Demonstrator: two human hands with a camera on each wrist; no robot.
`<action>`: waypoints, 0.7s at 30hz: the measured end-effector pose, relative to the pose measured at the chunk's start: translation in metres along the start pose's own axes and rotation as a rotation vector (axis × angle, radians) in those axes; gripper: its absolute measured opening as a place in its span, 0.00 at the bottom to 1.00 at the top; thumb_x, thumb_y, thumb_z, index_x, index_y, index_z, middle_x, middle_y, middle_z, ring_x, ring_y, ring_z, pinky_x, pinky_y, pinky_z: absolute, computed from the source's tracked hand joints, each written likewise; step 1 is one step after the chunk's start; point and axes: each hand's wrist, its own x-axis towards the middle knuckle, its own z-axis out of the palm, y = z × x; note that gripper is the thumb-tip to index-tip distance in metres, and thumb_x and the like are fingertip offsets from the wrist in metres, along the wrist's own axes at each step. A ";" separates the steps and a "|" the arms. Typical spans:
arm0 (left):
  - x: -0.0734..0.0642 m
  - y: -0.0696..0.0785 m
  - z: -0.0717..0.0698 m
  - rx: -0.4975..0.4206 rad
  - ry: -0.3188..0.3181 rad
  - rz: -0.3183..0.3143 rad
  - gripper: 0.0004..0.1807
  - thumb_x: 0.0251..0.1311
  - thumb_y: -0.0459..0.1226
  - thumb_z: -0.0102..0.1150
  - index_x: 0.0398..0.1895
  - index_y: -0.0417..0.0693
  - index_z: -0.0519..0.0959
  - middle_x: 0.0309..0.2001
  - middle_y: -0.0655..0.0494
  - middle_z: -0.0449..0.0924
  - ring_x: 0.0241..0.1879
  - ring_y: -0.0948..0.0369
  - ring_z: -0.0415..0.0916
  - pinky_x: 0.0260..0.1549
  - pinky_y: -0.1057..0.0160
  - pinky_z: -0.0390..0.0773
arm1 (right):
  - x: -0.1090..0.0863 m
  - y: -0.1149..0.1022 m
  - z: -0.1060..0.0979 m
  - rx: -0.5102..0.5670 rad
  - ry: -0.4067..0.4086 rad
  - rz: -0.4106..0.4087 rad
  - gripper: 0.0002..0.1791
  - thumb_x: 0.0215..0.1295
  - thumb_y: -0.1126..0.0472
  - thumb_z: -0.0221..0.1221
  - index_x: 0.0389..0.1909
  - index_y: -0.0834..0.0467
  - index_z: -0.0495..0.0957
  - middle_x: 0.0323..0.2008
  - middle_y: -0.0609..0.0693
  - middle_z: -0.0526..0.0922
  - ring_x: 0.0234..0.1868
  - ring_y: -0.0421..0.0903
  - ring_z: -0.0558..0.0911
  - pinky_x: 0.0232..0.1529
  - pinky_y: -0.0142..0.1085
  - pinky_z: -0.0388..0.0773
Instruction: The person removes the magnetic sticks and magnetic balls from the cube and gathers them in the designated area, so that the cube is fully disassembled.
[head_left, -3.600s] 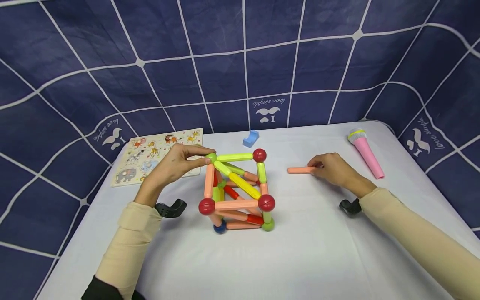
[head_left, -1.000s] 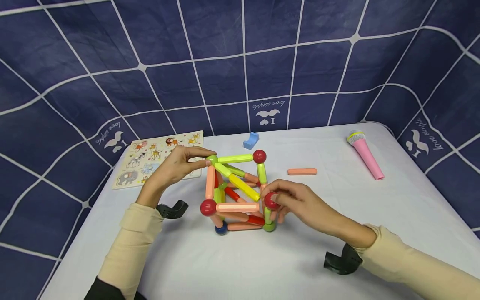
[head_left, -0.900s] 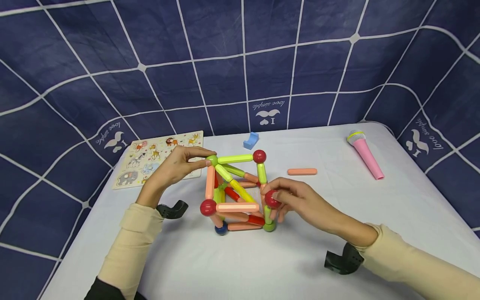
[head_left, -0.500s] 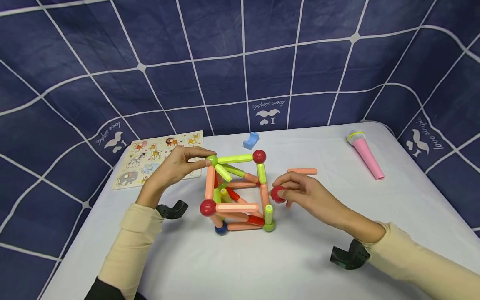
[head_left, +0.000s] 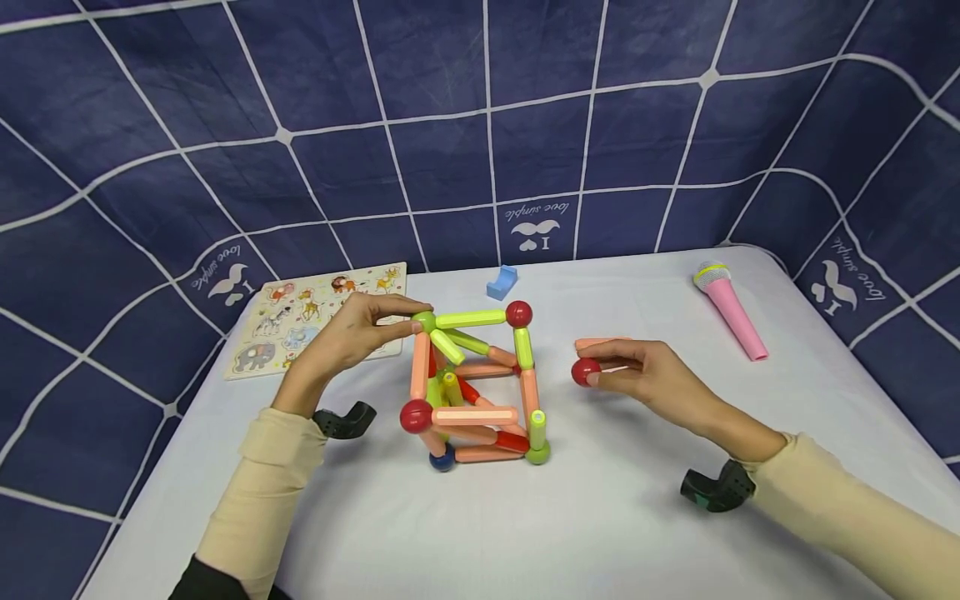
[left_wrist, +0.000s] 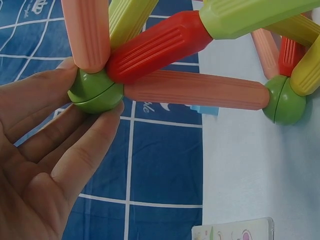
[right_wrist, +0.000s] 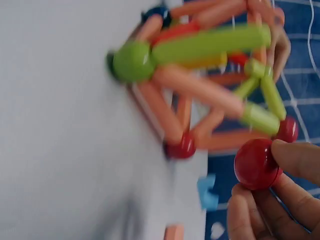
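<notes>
Room first: white tablecloth (head_left: 615, 517) runs wide in front of the ball-and-rod frame (head_left: 476, 415) and off to its right. Behind the frame, the cloth's far edge meets the blue curtain (head_left: 600, 142); left of the frame, its side edge slants in.

Your right hand (head_left: 651, 377), right of the frame and apart from it, pinches a red ball (head_left: 586, 372). Your left hand (head_left: 358, 331) grips the green ball (head_left: 424, 321) at the frame's far left top corner.

Changed: a few seconds back that red ball sat at the frame's near right top corner. There the peach top rod (head_left: 495, 414) and lime upright (head_left: 537, 429) now end free. The frame keeps its place.

Around: peach stick (head_left: 588, 342) right of the frame, just beyond your right hand, partly hidden by it. Blue block (head_left: 502, 282) behind the frame. Animal puzzle board (head_left: 322, 292) behind and left of it, partly covered by your left hand. Pink toy microphone (head_left: 735, 315) well right of the frame.
</notes>
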 end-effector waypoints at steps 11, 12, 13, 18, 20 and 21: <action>-0.002 -0.002 -0.001 0.002 0.006 -0.012 0.17 0.61 0.36 0.66 0.54 0.44 0.83 0.53 0.51 0.82 0.59 0.55 0.73 0.50 0.59 0.79 | 0.044 0.050 -0.043 -0.167 0.163 0.077 0.25 0.63 0.56 0.67 0.60 0.59 0.78 0.53 0.54 0.83 0.56 0.50 0.78 0.43 0.23 0.74; -0.002 -0.003 -0.001 0.003 0.007 -0.014 0.17 0.61 0.36 0.66 0.54 0.44 0.83 0.53 0.51 0.82 0.59 0.55 0.73 0.50 0.59 0.78 | 0.049 0.053 -0.045 -0.174 0.171 0.080 0.25 0.63 0.57 0.67 0.60 0.59 0.78 0.53 0.55 0.83 0.57 0.50 0.78 0.43 0.23 0.73; -0.002 -0.003 0.000 0.003 0.006 -0.016 0.18 0.61 0.36 0.66 0.54 0.44 0.83 0.53 0.51 0.82 0.59 0.55 0.73 0.50 0.59 0.78 | 0.054 0.057 -0.046 -0.174 0.175 0.085 0.24 0.63 0.58 0.66 0.60 0.59 0.78 0.53 0.56 0.83 0.57 0.50 0.78 0.43 0.22 0.72; -0.001 -0.001 0.001 0.010 0.004 -0.014 0.18 0.61 0.37 0.66 0.54 0.44 0.83 0.53 0.51 0.82 0.59 0.55 0.73 0.51 0.56 0.78 | 0.076 0.064 -0.045 -0.128 0.148 0.116 0.25 0.63 0.61 0.66 0.61 0.62 0.76 0.55 0.59 0.81 0.57 0.52 0.79 0.46 0.20 0.71; -0.001 0.000 0.001 0.011 0.004 -0.007 0.18 0.61 0.37 0.67 0.54 0.44 0.83 0.53 0.52 0.82 0.59 0.56 0.73 0.51 0.55 0.78 | 0.083 0.064 -0.043 -0.112 0.127 0.132 0.26 0.63 0.62 0.65 0.62 0.63 0.76 0.56 0.60 0.80 0.58 0.52 0.79 0.48 0.22 0.71; 0.000 0.001 0.000 0.014 0.005 -0.003 0.17 0.61 0.36 0.67 0.54 0.44 0.83 0.53 0.52 0.82 0.59 0.56 0.73 0.51 0.55 0.78 | 0.085 0.063 -0.041 -0.110 0.117 0.139 0.25 0.63 0.63 0.65 0.62 0.63 0.76 0.56 0.60 0.80 0.58 0.52 0.79 0.50 0.24 0.72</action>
